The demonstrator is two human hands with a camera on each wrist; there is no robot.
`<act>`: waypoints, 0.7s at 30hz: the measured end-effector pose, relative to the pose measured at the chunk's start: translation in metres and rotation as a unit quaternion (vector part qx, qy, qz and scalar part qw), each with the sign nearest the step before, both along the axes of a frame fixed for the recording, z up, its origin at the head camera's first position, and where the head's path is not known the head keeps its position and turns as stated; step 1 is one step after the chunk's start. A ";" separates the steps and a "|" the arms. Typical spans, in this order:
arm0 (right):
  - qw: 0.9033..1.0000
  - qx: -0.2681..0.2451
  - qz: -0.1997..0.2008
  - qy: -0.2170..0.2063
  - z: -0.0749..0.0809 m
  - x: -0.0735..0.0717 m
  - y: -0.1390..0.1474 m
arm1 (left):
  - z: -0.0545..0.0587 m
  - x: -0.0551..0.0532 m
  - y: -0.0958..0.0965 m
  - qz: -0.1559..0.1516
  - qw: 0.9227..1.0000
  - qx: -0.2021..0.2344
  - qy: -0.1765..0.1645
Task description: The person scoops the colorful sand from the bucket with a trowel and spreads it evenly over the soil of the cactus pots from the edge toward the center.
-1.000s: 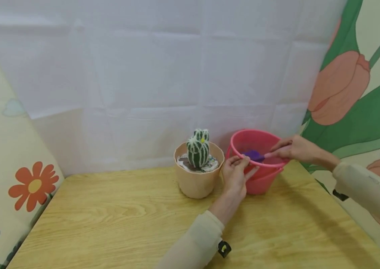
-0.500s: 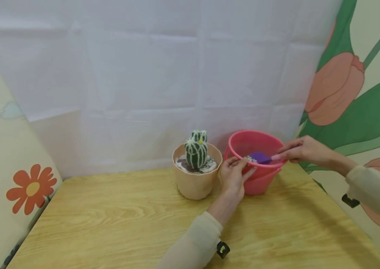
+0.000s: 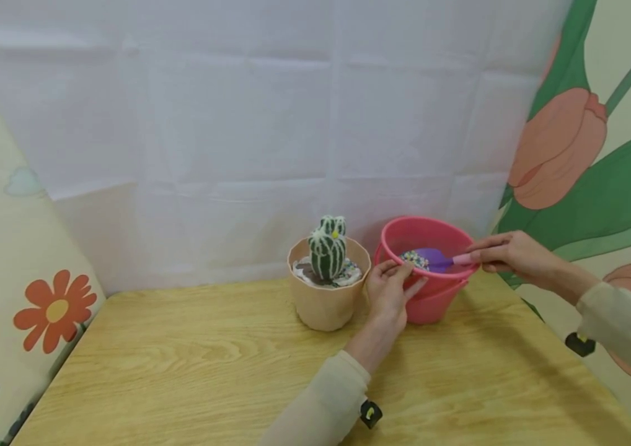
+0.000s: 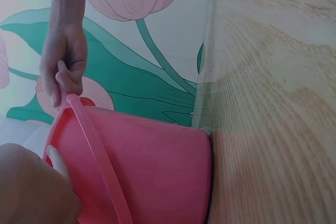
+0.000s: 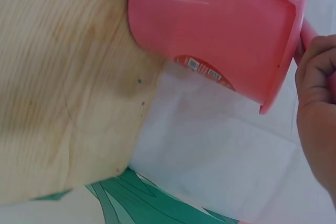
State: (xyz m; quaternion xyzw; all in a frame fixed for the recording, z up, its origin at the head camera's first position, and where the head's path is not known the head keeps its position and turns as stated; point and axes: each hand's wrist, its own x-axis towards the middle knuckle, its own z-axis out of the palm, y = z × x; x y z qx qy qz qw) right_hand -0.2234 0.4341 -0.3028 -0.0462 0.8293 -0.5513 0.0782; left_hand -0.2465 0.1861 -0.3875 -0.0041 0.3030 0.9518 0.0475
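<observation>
A pink bucket (image 3: pixel 432 305) stands on the wooden table, its handle hanging down the near side. At its left rim my left hand (image 3: pixel 387 290) grips the edge, thumb on top and a finger stretched along the outer wall. My right hand (image 3: pixel 511 255) holds a toy shovel (image 3: pixel 439 261) by its pink handle over the right rim. The shovel's purple blade lies inside the bucket's mouth, bearing small multicoloured beads (image 3: pixel 414 259). In the right wrist view, the fingers of that hand curl round the handle beside the bucket's rim.
Left of the bucket, close to my left hand, a peach plant pot (image 3: pixel 323 305) holds a knitted cactus (image 3: pixel 328 255) on a white, speckled filling. A white sheet (image 3: pixel 237 136) hangs behind the wooden table (image 3: pixel 193 365). Flower-painted walls flank both sides.
My right hand has moved right and drawn the shovel back toward the bucket's right rim. Beads on the blade have come into sight. The left hand stays on the rim.
</observation>
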 end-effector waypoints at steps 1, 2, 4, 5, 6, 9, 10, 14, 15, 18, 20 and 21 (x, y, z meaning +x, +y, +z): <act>1.000 -0.015 0.000 -0.003 -0.001 0.000 0.000 | 0.000 0.000 0.000 -0.001 1.000 0.001 0.000; 0.999 -0.033 0.000 -0.007 -0.002 0.000 0.001 | 0.001 0.000 0.000 -0.001 1.000 0.002 0.000; 0.998 -0.067 -0.006 -0.020 -0.004 -0.001 0.001 | 0.001 0.000 0.000 -0.001 1.000 0.001 -0.001; 0.996 -0.086 -0.011 -0.028 -0.004 -0.001 0.001 | 0.001 0.000 0.000 -0.001 1.000 0.001 -0.001; 0.994 -0.102 -0.018 -0.034 -0.004 -0.001 0.001 | 0.001 0.000 0.001 -0.001 1.000 0.001 -0.001; 0.987 -0.151 -0.036 -0.047 -0.003 0.000 0.003 | 0.001 0.000 0.001 -0.002 1.000 0.001 -0.001; 0.984 -0.164 -0.040 -0.049 -0.002 0.000 0.003 | 0.001 0.000 0.001 -0.001 1.000 0.001 -0.001; 0.979 -0.197 -0.029 -0.054 -0.003 -0.001 0.005 | 0.000 -0.002 0.001 0.000 1.000 0.001 -0.002; 0.977 -0.203 -0.027 -0.056 -0.003 -0.001 0.006 | -0.001 -0.002 0.001 0.000 1.000 0.001 -0.002; 0.972 -0.225 -0.030 -0.064 -0.005 -0.002 0.007 | -0.001 -0.003 0.000 -0.002 1.000 0.002 -0.003; 0.967 -0.243 -0.035 -0.065 -0.007 -0.003 0.006 | -0.001 -0.003 -0.001 -0.006 1.000 0.002 -0.006; 0.966 -0.249 -0.036 -0.062 -0.008 -0.003 0.005 | -0.001 -0.004 -0.002 -0.008 1.000 0.001 -0.008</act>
